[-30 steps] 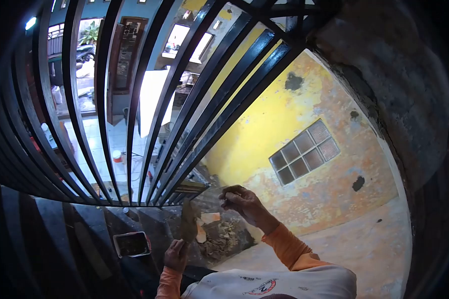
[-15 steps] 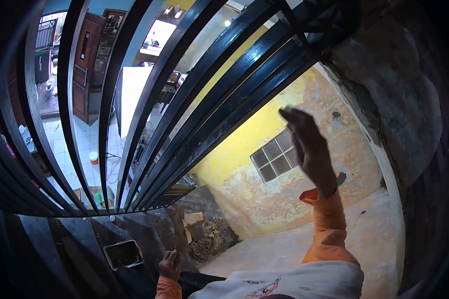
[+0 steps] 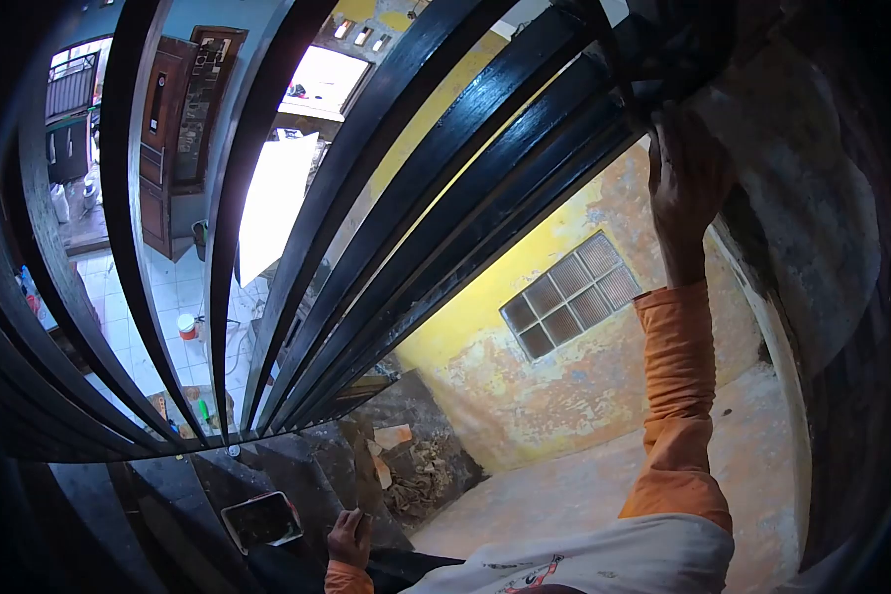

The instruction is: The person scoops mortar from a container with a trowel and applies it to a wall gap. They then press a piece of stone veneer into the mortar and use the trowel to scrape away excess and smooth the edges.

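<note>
My right hand [image 3: 685, 173] is raised at the upper right, its fingertips at the dark end of the black slatted railing [image 3: 485, 104]. The fingers look extended, though whether anything thin is in them is too dark to tell. Low in the view, my left hand [image 3: 349, 540] is closed, thumb against fingers; what it may hold is too small to make out. To its left, a dark rectangular tray with a pale rim [image 3: 294, 507] rests on the dark boards [image 3: 193, 495].
Black slats curve across the left and top. Beyond them are a tiled floor [image 3: 119, 317], a wooden door [image 3: 163, 148] and a small bucket [image 3: 186, 326]. Broken rubble [image 3: 421, 475] lies near a yellow peeling wall [image 3: 465, 346] with a window [image 3: 571, 295].
My right hand has risen from in front of the window to the upper end of the railing. My left hand stays low, closed. The view has shifted slightly.
</note>
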Tool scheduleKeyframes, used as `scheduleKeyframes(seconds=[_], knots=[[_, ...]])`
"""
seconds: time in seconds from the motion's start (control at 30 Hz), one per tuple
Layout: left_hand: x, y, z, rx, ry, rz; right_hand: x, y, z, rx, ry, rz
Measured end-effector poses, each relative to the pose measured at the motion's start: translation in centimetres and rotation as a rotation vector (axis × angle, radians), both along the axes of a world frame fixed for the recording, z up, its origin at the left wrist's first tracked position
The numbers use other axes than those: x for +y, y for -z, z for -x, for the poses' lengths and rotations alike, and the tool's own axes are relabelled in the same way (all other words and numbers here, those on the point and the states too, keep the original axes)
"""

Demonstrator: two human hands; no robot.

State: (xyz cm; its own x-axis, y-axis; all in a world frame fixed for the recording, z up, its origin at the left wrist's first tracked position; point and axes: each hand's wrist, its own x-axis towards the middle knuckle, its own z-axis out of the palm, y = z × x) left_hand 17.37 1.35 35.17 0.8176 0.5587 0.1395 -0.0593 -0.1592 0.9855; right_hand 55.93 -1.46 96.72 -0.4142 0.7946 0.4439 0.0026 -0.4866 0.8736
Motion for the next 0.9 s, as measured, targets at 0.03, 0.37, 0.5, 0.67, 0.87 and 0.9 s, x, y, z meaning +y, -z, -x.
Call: scheduleKeyframes(seconds=[0.03, 0.37, 0.5, 0.67, 0.87, 0.9], knots=[[0.0, 0.1, -0.1, -0.003, -0.007, -0.001, -0.3, -0.1, 0.0, 0.000, 0.003, 0.001], [0.3, 1.6, 0.0, 0.060, 0.005, 0.044, 0.1, 1.2, -0.1, -0.139, 0.230, -0.160], [0.5, 1.1, -0.1, 0.070, 0.001, 0.028, -0.2, 0.8, 0.6, -0.118, 0.328, -0.092], [0.3, 2.1, -0.2, 0.059, -0.001, 0.072, -1.1, -0.8, 0.2, -0.078, 0.236, 0.020], [0.3, 2.7, -0.1, 0.074, -0.017, 0.084, -1.1, 0.4, 0.3, -0.234, 0.237, -0.018], [0.3, 2.8, -0.1, 0.074, -0.017, 0.085, -1.0, 0.4, 0.4, -0.206, 0.232, -0.004]])
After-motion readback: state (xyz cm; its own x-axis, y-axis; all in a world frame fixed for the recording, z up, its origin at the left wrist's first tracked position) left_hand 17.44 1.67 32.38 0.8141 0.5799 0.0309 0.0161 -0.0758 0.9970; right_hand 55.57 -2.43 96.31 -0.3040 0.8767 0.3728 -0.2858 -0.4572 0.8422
